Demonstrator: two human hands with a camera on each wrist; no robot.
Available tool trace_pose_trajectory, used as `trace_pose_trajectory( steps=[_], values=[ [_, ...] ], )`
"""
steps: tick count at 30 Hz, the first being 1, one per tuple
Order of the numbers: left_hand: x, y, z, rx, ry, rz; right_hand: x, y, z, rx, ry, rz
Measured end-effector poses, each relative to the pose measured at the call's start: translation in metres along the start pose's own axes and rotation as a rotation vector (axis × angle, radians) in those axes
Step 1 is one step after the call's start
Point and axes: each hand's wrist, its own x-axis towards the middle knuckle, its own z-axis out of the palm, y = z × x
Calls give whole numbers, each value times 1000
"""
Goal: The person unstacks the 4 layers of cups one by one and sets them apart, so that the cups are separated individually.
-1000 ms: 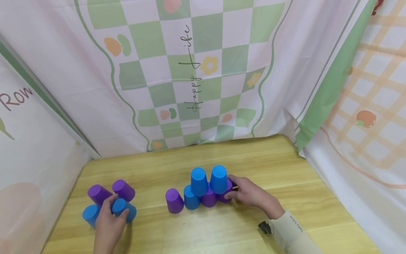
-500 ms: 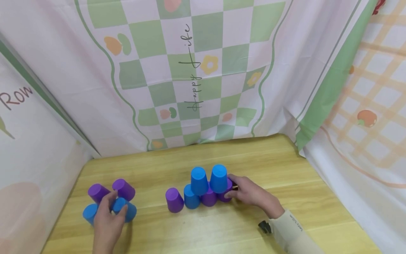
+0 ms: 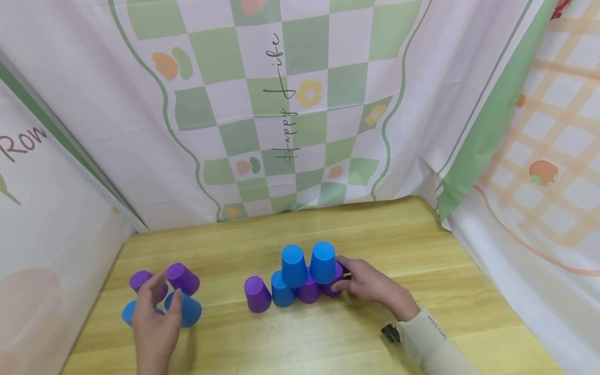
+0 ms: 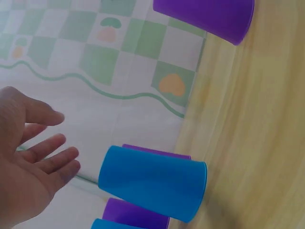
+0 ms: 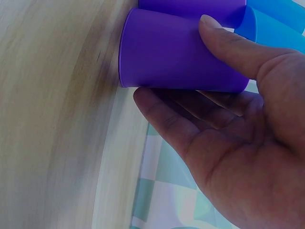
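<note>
My left hand (image 3: 157, 325) hovers over a group of upside-down cups at the left, fingers parted and holding nothing. Closest to it is a blue cup (image 4: 152, 183); another blue cup (image 3: 128, 314) and two purple cups, one near (image 3: 140, 280) and one farther right (image 3: 183, 279), stand around it. At the right end of a row, my right hand (image 3: 367, 281) holds a purple cup (image 5: 171, 52) between thumb and fingers. Beside that cup stand a purple cup (image 3: 308, 292) and a blue cup (image 3: 283, 292). Two blue cups, left (image 3: 294, 271) and right (image 3: 323, 265), rest on top of this row.
One more purple cup (image 3: 258, 297) stands upside down at the row's left end, with nothing on it. The wooden table (image 3: 262, 344) carries everything. Printed cloth (image 3: 323, 156) hangs behind its back edge and along both sides.
My left hand has drawn up and back from the near blue cup, its fingers coming away from the cup's top. My right hand and the stacked cups have stayed in place.
</note>
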Motion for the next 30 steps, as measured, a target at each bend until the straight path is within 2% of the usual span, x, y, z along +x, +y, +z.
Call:
trace_pose_trajectory(
  steps=[4,8,13,18,20,22,27,30],
  values=[
    [-1,4,6,-41,98,123,0,0,0,5,-1,-2],
    [-1,9,14,-117,142,201,0,0,0,13,-3,0],
    [-1,22,26,-233,112,264,0,1,0,19,-5,7],
    [-5,35,43,-388,20,336,1,2,1,16,-4,7],
    [-8,43,49,-432,-37,327,1,2,1,17,-6,3],
    [-12,50,57,-470,-101,291,0,2,0,18,-8,-1],
    [-20,64,78,-566,-257,147,0,1,0,16,-8,0],
    [-23,68,90,-588,-328,100,0,1,0,18,-8,-3]
  ],
)
